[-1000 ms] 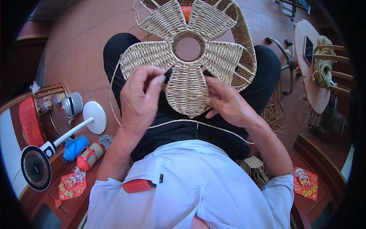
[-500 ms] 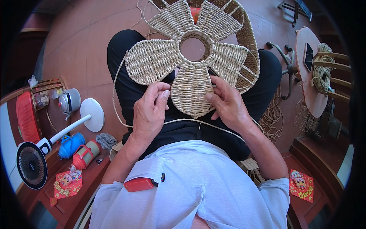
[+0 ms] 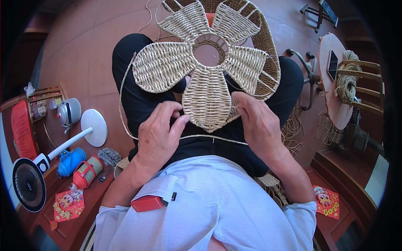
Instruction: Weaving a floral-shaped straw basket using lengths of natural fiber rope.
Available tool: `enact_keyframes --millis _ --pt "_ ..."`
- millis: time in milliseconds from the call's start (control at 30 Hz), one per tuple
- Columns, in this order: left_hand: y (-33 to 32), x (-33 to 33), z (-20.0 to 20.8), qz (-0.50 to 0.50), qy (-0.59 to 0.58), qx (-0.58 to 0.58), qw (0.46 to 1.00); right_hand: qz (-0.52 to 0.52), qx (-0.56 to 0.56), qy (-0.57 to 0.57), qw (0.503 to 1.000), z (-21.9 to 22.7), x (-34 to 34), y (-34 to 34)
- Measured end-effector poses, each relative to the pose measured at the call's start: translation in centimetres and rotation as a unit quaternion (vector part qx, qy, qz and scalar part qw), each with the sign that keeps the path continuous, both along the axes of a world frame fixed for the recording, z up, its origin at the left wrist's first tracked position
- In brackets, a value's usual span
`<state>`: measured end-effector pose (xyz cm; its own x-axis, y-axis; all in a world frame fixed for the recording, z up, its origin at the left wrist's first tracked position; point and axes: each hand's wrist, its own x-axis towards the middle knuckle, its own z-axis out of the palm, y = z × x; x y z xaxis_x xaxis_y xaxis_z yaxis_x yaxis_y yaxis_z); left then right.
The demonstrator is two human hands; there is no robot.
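A flower-shaped woven straw piece (image 3: 207,98) with several broad petals round an open ring lies across my lap. Its nearest petal points toward me. My left hand (image 3: 161,129) is beside that petal's left edge, with thumb and fingers apart and the thumb tip close to the weave. At the right edge, my right hand (image 3: 261,125) has its thumb and fingertips pinched together; what they hold, if anything, is too small to make out. A pale twisted cord (image 3: 121,96) drops from the left petal and crosses my lap, passing behind my right hand.
Behind the flower stands a curved woven wall (image 3: 270,46). Coils of cord (image 3: 346,85) hang on a wooden rack at right, and loose cord (image 3: 295,131) lies on the floor. At left are a fan (image 3: 29,184), a kettle (image 3: 70,112) and two flasks (image 3: 72,162).
The view has shifted slightly. My right hand has turned and its fingers have come off the front of the petal into a pinch at its edge. My left thumb and fingers have spread apart.
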<state>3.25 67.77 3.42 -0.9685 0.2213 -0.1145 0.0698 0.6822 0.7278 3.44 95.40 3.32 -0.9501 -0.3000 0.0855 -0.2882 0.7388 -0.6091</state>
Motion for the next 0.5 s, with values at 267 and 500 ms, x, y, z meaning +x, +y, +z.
enact_keyframes --millis 267,500 --pt "2.8 -2.2 -1.3 0.032 -0.008 0.014 0.999 -0.004 -0.061 0.037 0.997 -0.5 -0.8 -0.1" --pt "3.9 -2.3 -3.2 0.052 -0.003 0.053 0.997 -0.097 -0.25 -0.151 0.951 -1.2 0.3 1.3"
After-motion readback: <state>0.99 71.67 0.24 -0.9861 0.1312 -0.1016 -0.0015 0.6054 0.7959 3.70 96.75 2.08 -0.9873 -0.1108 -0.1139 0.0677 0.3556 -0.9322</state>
